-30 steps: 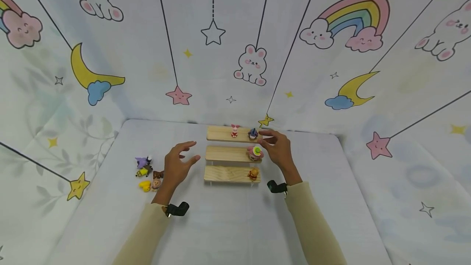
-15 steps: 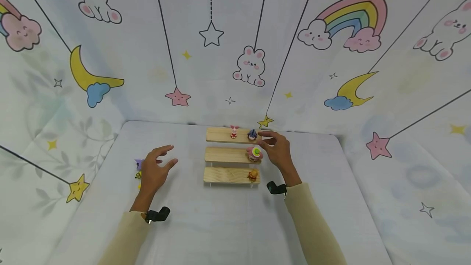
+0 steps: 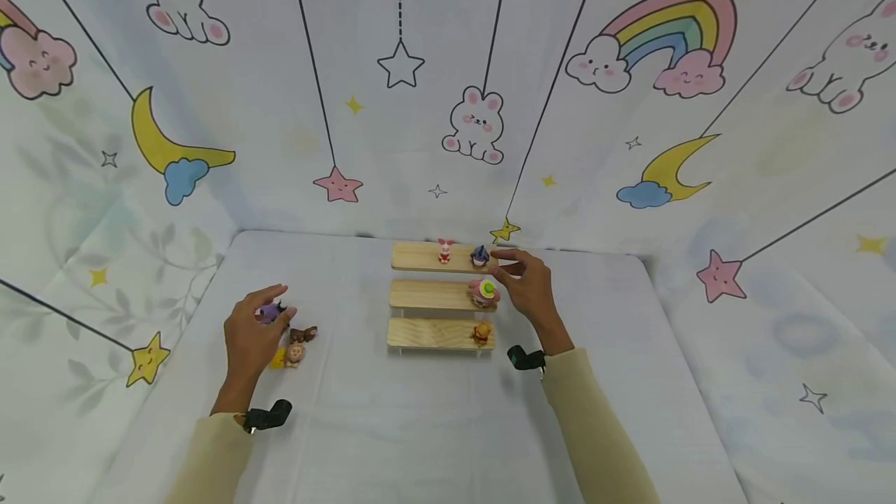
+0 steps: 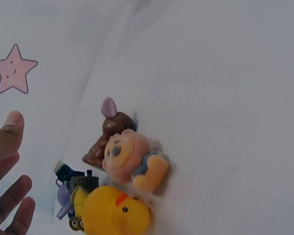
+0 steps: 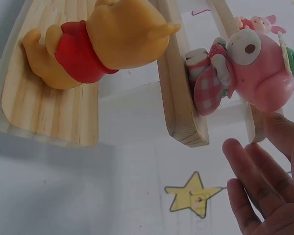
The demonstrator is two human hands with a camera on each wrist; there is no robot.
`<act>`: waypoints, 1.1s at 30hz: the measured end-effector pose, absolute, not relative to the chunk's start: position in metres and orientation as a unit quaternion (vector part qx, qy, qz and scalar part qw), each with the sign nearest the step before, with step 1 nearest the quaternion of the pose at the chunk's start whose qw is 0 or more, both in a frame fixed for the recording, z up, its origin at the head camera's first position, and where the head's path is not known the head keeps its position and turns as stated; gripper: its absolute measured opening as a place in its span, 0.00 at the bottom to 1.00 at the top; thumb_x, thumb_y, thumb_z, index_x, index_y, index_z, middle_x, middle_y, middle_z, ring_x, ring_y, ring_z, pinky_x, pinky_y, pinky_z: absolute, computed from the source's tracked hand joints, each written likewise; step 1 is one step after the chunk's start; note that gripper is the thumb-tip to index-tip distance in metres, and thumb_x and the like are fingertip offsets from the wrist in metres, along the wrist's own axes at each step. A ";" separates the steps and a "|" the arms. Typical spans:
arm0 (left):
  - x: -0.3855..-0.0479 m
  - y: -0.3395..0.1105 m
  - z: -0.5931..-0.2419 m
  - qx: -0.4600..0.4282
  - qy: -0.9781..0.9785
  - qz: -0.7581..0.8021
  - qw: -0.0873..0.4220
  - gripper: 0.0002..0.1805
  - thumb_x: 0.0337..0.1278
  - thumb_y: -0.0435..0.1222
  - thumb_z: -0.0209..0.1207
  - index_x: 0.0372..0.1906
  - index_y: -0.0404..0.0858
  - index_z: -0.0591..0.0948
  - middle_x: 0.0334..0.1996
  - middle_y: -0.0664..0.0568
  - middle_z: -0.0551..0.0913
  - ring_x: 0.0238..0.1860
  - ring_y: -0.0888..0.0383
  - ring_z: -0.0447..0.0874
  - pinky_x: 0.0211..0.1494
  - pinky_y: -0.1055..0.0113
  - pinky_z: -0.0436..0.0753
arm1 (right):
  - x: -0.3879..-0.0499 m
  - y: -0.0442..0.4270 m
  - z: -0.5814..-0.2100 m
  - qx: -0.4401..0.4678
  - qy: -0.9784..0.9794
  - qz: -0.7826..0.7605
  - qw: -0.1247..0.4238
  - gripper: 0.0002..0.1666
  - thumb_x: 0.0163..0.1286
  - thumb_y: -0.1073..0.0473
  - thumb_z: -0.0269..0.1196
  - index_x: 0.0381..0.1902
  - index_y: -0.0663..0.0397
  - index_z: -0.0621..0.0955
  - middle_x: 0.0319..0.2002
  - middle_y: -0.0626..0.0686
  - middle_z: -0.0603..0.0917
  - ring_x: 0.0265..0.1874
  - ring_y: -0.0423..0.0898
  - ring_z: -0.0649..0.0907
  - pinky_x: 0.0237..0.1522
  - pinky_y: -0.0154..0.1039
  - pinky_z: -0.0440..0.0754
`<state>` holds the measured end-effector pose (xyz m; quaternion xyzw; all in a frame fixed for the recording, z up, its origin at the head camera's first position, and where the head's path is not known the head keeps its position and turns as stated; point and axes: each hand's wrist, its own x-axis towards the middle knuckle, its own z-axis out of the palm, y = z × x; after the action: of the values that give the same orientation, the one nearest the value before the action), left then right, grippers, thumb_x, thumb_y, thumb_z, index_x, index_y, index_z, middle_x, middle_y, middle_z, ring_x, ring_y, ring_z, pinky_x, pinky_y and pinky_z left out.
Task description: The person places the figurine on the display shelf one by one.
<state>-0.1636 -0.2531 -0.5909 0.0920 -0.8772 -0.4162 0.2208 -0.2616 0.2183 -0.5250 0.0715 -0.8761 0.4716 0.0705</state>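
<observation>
Left hand (image 3: 253, 337) spread wide by the purple toy (image 3: 269, 313), toward the left edge of the table (image 3: 420, 426) — right hand (image 3: 530, 290), fingers parted, beside the blue toy (image 3: 479, 257) near the top shelf's (image 3: 416, 257) right edge.

The left hand (image 3: 250, 341) partly hides a purple toy (image 3: 267, 313). The wrist view's lower edge crops the yellow duck (image 4: 115, 213). Whether the right hand (image 3: 530, 285) touches the blue-hatted figurine (image 3: 479, 257), I can't tell.

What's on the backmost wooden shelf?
A pink-eared figurine in red and a dark blue figurine. The right hand covers part of the shelf's right end, so anything behind those fingers is hidden.
</observation>
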 end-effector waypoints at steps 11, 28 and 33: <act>-0.162 -0.274 -0.600 0.143 -0.885 -0.392 0.206 0.20 0.66 0.33 0.72 0.62 0.41 0.87 0.66 0.45 0.85 0.62 0.44 0.83 0.56 0.58 0.77 | -0.262 0.218 -0.526 0.065 -0.878 0.469 0.069 0.20 0.71 0.51 0.73 0.59 0.44 0.88 0.60 0.52 0.88 0.51 0.54 0.91 0.53 0.57 0.89; -0.180 -0.267 -0.615 0.121 -0.916 -0.341 0.172 0.09 0.68 0.32 0.69 0.49 0.36 0.92 0.65 0.41 0.85 0.66 0.38 0.75 0.65 0.38 0.76 | -0.262 0.217 -0.527 0.061 -0.882 0.460 0.075 0.19 0.72 0.51 0.73 0.59 0.42 0.88 0.60 0.51 0.88 0.50 0.53 0.92 0.51 0.55 0.90; -0.180 -0.261 -0.618 0.092 -0.918 -0.343 0.175 0.10 0.66 0.30 0.70 0.50 0.36 0.92 0.63 0.40 0.86 0.65 0.38 0.75 0.63 0.36 0.77 | -0.262 0.217 -0.527 0.060 -0.882 0.462 0.074 0.19 0.72 0.51 0.73 0.59 0.42 0.88 0.60 0.50 0.88 0.50 0.53 0.92 0.51 0.55 0.89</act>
<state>-0.1795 -0.2609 -0.6178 0.0921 -0.9184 -0.3428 0.1747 -0.2620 0.2173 -0.5269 0.0598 -0.8818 0.4621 0.0736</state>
